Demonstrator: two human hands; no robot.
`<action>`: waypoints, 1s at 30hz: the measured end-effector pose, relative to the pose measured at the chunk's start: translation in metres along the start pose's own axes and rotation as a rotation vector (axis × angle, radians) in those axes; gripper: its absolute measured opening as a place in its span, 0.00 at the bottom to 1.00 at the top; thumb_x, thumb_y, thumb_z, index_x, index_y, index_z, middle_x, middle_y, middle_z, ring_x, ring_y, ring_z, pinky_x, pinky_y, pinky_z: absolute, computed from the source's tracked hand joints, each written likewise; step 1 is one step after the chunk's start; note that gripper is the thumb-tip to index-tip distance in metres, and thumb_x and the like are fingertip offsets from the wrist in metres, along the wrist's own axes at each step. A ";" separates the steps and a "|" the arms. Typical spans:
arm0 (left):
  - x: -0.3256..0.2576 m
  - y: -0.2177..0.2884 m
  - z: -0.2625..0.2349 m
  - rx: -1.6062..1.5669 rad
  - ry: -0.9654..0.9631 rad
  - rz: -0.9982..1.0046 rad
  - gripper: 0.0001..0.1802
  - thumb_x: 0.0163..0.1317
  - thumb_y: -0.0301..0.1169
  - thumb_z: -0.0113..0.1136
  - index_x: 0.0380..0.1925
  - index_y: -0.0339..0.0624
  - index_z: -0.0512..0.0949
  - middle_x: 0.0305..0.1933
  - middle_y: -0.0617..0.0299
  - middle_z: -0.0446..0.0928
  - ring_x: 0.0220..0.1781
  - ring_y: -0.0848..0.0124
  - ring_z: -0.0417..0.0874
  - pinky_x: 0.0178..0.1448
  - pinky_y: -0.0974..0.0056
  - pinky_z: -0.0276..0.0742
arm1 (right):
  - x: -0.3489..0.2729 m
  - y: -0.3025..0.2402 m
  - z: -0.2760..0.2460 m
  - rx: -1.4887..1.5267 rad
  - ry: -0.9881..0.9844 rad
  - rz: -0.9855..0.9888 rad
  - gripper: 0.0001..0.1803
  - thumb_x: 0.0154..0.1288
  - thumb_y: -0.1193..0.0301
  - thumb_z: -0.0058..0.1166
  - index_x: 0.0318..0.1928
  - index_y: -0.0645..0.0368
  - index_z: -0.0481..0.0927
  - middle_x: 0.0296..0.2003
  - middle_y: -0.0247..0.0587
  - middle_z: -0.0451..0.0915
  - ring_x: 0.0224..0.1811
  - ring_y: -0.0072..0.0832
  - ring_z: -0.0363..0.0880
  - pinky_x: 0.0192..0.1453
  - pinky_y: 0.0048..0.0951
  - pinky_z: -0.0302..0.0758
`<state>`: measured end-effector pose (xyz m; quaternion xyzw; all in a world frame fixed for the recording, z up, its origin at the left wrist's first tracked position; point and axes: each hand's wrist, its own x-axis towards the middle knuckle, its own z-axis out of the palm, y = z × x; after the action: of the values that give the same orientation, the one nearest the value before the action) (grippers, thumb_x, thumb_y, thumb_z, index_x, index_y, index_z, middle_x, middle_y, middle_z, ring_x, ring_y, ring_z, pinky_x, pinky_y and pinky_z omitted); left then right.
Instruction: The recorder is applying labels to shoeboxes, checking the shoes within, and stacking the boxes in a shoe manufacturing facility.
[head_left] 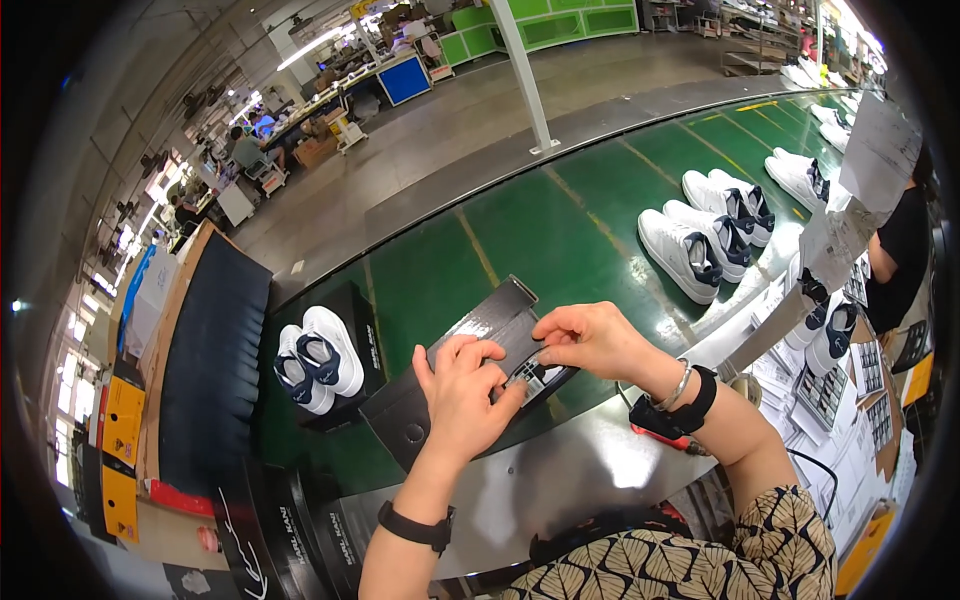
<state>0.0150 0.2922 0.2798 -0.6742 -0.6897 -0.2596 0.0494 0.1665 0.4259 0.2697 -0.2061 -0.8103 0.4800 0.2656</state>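
A black shoebox (395,410) lies tilted in front of me at the belt's near edge. My left hand (465,395) grips it, with bent fingers over the top and the thumb at a black-and-white label (537,380). At the label's far right end, my right hand (600,340) pinches its edge between thumb and fingers. Whether the whole label is stuck down cannot be seen. To the left, a pair of white sneakers with navy heels (318,362) rests on another black box (358,330).
Several pairs of white sneakers (690,245) stand on the green conveyor belt (500,235) to the right. Label sheets (825,400) cover a surface at right, near a person in black (905,250). Black shoeboxes (290,530) stand at lower left. A pale post (525,80) rises beyond the belt.
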 end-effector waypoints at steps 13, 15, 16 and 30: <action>-0.004 -0.003 -0.013 0.126 0.005 0.035 0.15 0.41 0.37 0.65 0.10 0.44 0.70 0.40 0.66 0.71 0.51 0.63 0.67 0.59 0.40 0.48 | -0.014 -0.004 0.020 -0.265 0.253 -0.266 0.26 0.49 0.71 0.59 0.50 0.60 0.68 0.42 0.49 0.71 0.43 0.42 0.72 0.45 0.33 0.72; -0.009 -0.012 -0.013 0.055 0.098 0.074 0.11 0.41 0.35 0.65 0.19 0.42 0.74 0.42 0.61 0.71 0.50 0.60 0.67 0.57 0.47 0.57 | -0.015 0.001 0.027 -0.320 0.311 -0.405 0.25 0.48 0.74 0.58 0.49 0.63 0.68 0.43 0.50 0.71 0.43 0.44 0.72 0.46 0.34 0.72; -0.009 -0.013 -0.011 0.059 0.097 0.073 0.11 0.41 0.35 0.65 0.19 0.42 0.74 0.42 0.61 0.71 0.50 0.60 0.67 0.57 0.47 0.57 | -0.014 0.003 0.033 -0.316 0.311 -0.407 0.25 0.48 0.74 0.58 0.49 0.63 0.68 0.43 0.50 0.71 0.43 0.44 0.72 0.46 0.34 0.72; -0.012 -0.031 -0.016 0.041 0.310 -0.023 0.16 0.48 0.29 0.60 0.40 0.40 0.75 0.45 0.55 0.75 0.47 0.57 0.71 0.53 0.59 0.67 | -0.036 0.004 0.057 -0.716 0.145 -0.498 0.38 0.41 0.58 0.63 0.55 0.56 0.66 0.56 0.41 0.66 0.61 0.34 0.61 0.59 0.50 0.56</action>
<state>-0.0181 0.2756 0.2795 -0.6170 -0.6865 -0.3472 0.1661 0.1588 0.3679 0.2350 -0.1168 -0.9297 0.0747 0.3412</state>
